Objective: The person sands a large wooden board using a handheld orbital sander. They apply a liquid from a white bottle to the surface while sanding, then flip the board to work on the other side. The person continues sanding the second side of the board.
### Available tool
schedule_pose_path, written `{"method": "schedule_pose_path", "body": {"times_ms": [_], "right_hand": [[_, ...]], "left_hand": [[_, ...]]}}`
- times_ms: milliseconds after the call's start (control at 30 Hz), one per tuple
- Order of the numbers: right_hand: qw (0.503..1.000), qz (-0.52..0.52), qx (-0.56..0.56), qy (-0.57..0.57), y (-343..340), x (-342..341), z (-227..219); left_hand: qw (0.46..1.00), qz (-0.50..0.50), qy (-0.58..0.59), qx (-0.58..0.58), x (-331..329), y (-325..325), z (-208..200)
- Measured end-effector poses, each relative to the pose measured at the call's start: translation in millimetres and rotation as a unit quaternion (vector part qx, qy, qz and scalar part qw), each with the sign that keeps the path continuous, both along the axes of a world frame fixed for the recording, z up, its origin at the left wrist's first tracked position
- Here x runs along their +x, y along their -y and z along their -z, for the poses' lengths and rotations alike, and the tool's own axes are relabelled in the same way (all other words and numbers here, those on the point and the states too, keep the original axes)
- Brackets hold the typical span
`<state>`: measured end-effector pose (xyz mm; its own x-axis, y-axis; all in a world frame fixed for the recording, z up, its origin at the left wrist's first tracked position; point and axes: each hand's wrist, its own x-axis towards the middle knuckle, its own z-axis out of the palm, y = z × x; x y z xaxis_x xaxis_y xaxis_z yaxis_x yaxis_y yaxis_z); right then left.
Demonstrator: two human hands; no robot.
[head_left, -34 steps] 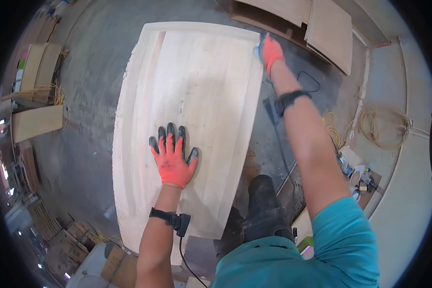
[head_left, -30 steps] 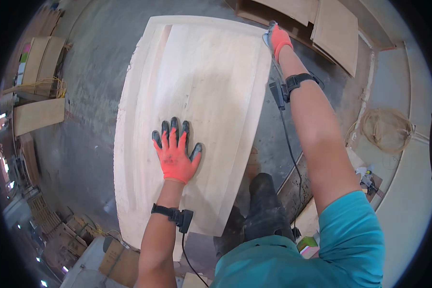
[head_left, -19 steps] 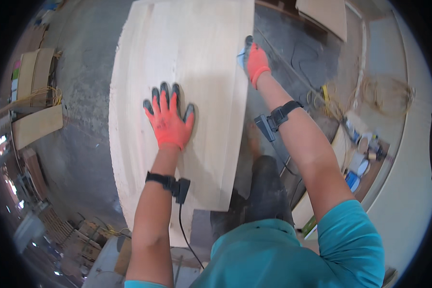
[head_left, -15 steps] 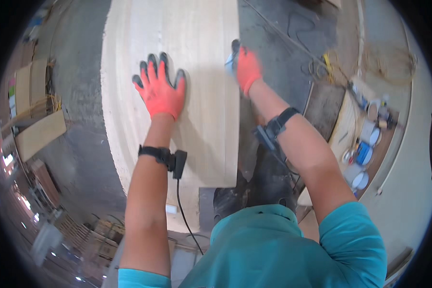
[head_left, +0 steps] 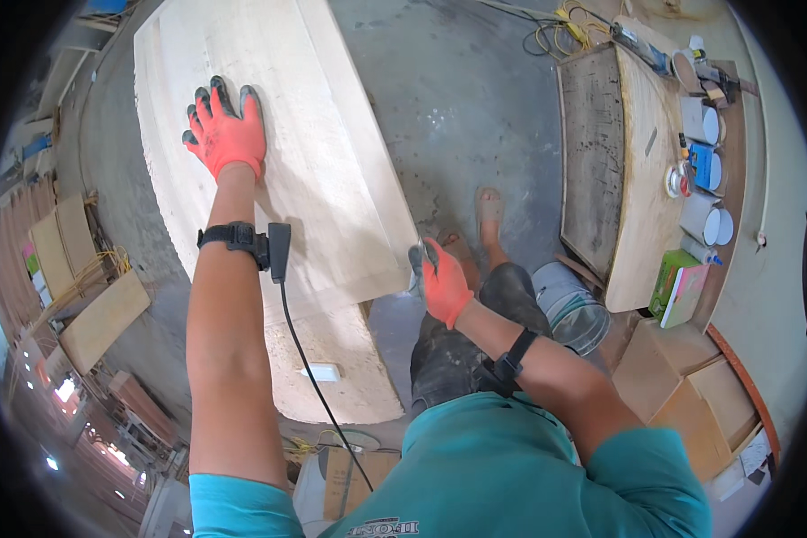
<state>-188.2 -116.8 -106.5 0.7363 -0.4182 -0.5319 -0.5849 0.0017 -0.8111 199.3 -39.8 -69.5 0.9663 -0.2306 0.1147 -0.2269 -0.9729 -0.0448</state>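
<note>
Large pale rectangular wooden panel (head_left: 332, 170) lies in front of the person, left of the legs, its near end overlapping a second pale wooden board with an irregular edge (head_left: 359, 386); small white rectangular block (head_left: 321, 372) sits on that lower board. Left hand in red glove with black fingertips (head_left: 227, 134): palm down on panel, fingers spread, grasping nothing. Right hand in matching red-and-black glove (head_left: 446, 285): at the panel's near right corner, fingers curled, pale sliver showing beside them; can't tell how tightly they close or on what. Black strap with boxy black device (head_left: 278, 251) on left wrist, thin black cable running down. White round bucket (head_left: 556, 289) right of the legs, pale wood-topped counter (head_left: 641, 211) beyond.
</note>
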Motion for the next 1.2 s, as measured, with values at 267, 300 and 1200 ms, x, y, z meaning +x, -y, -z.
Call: {"method": "schedule_pose_path", "body": {"times_ms": [267, 300, 1200], "right_hand": [[0.986, -0.154, 0.054, -0.045, -8, -70, 6], [0.977, -0.185, 0.072, -0.074, -10, -84, 21], [0.998, 0.044, 0.027, -0.029, 55, 49, -16]], "left_hand": [[1.000, 0.002, -0.023, -0.012, -16, -39, 6], [0.999, 0.028, -0.029, -0.013, -33, -48, 3], [0.998, 0.021, -0.055, -0.024, -134, -91, -24]]}}
